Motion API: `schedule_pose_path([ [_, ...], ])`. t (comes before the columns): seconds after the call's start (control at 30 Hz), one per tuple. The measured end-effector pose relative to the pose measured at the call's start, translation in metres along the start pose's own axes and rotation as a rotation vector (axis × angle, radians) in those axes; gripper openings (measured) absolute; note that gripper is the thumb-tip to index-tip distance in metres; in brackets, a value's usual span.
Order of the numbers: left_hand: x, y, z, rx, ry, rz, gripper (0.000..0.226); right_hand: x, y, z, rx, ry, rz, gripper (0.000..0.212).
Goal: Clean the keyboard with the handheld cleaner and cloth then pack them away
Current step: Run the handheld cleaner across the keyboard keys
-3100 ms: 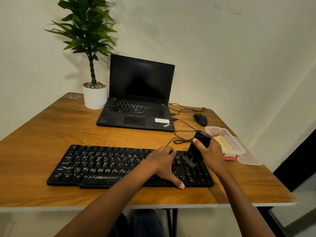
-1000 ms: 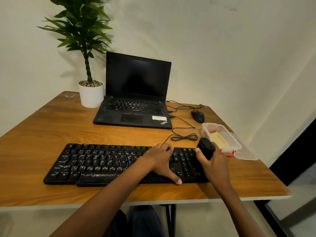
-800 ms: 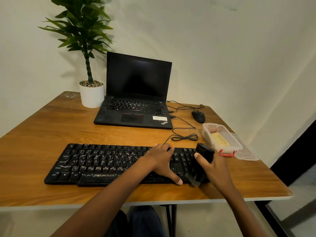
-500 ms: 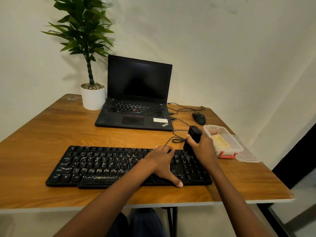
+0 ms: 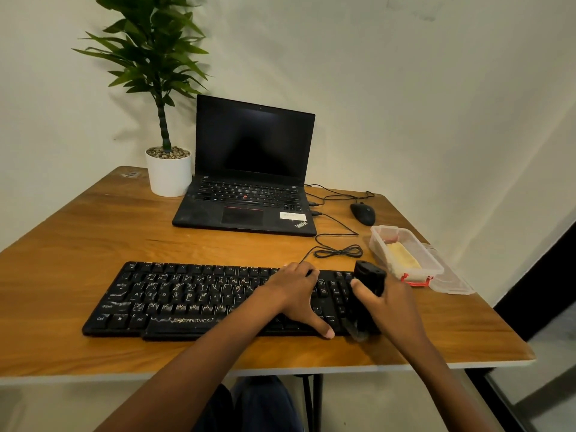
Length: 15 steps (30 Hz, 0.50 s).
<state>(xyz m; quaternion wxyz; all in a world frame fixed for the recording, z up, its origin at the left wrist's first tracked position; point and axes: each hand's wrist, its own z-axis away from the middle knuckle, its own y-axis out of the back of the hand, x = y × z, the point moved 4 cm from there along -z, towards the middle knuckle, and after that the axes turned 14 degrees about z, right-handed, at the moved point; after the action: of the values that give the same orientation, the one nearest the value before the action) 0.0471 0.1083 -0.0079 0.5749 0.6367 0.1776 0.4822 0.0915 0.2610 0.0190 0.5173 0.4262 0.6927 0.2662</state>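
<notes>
The black Zebronics keyboard lies flat on the wooden bench, parallel to the front edge.

Left hand: released, with the fingers spread. It rests flat on the right-hand portion of the keyboard. The thumb extends to the front edge of the keyboard.

Right hand: grasping the black handheld cleaner, with the fingers wrapped round its body. The cleaner stands tilted over the right end of the keyboard. Its upper end points away from the person. Its lower end is at the front right corner of the keyboard; this end is blurred, and contact with the keys cannot be confirmed.

A clear plastic container with a red latch stands open just right of the keyboard. The yellow cloth lies inside it. The lid lies on the bench against the right side of the container.

Behind the keyboard:
- an open ThinkPad laptop, screen dark;
- a black mouse, right of the laptop;
- a coiled black cable, between the laptop and the keyboard;
- a potted plant in a white pot, left of the laptop.
</notes>
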Motion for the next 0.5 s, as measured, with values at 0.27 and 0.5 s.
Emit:
schedule_pose_path([
  [0.27,-0.001,-0.001,0.0,-0.018,0.007,0.01,0.117,0.0,-0.028,-0.08,0.134,-0.027,0.055,0.036],
  [0.5,-0.001,0.0,-0.001,-0.022,-0.001,0.0,0.117,0.024,-0.007,-0.033,0.074,-0.087,-0.119,0.019],
])
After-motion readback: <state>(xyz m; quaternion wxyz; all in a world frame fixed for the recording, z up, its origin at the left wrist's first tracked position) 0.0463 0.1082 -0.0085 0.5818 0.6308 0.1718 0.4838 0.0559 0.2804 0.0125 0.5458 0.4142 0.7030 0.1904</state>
